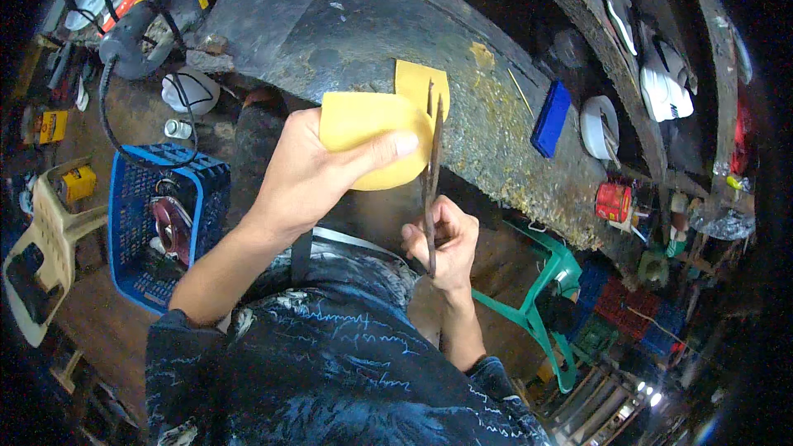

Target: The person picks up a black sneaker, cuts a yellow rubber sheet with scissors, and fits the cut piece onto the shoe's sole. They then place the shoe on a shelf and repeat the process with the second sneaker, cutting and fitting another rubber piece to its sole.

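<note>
My left hand (310, 169) holds up a yellow sheet (359, 116) with a rounded edge, thumb flat on its face and the other fingers behind it. It looks thin and bendable, perhaps foam; its material I cannot tell. In my right hand (453, 244) is a pair of dark, rusty scissors (437, 144), fingers wrapped about the handles. The blades point away from me along the sheet's right edge, their tips slightly apart. Beyond them a smaller yellow piece (410, 78) shows over the workbench (330, 41); whether it joins the sheet is hidden.
Toward the bench's right end lie a blue block (549, 118), a thin yellow stick (521, 91) and a white round container (600, 128). White shoes (663, 87) rest on a rack. Below stand a blue crate (124, 231), a beige chair (45, 235) and a green stool (545, 306).
</note>
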The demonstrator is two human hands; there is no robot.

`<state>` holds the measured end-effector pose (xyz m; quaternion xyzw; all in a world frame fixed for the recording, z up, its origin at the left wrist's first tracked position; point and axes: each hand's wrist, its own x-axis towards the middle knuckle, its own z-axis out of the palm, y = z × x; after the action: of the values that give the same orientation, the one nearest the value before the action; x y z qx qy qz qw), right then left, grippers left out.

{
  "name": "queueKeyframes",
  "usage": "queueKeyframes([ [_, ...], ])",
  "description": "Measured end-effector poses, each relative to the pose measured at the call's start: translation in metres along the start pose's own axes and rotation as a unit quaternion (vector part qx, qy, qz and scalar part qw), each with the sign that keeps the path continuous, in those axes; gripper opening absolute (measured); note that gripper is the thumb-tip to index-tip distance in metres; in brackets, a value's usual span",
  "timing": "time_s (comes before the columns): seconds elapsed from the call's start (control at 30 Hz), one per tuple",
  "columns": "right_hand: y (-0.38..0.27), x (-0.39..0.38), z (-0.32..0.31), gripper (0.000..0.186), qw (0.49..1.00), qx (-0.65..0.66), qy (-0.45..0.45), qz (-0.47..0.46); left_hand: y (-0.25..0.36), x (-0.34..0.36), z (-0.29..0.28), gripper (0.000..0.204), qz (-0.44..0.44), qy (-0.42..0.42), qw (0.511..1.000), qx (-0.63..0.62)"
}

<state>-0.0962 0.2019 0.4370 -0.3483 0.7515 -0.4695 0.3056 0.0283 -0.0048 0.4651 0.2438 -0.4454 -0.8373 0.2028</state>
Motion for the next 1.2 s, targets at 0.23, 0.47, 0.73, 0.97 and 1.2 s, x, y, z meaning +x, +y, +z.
queueKeyframes([
  [0.23, -0.012, -0.001, 0.015, 0.029, 0.996, 0.071, -0.004, 0.047, 0.000, 0.000, 0.002, 0.024, 0.025, 0.077, 0.996, 0.043],
  [0.47, -0.012, 0.002, 0.016, 0.032, 0.997, 0.067, -0.004, 0.031, 0.009, -0.003, -0.003, 0.023, 0.027, 0.064, 0.992, 0.103],
  [0.73, -0.005, -0.001, 0.014, 0.034, 0.996, 0.080, 0.002, 0.049, 0.013, 0.000, -0.004, 0.026, 0.027, 0.059, 0.989, 0.131],
  [0.97, 0.000, -0.003, 0.015, 0.029, 1.000, 0.022, -0.009, -0.004, 0.016, 0.002, -0.004, 0.028, 0.010, 0.045, 0.993, 0.107],
  [1.2, 0.000, -0.003, 0.011, 0.027, 0.999, 0.020, -0.023, 0.037, 0.023, 0.004, -0.009, 0.028, 0.009, 0.029, 0.984, 0.174],
])
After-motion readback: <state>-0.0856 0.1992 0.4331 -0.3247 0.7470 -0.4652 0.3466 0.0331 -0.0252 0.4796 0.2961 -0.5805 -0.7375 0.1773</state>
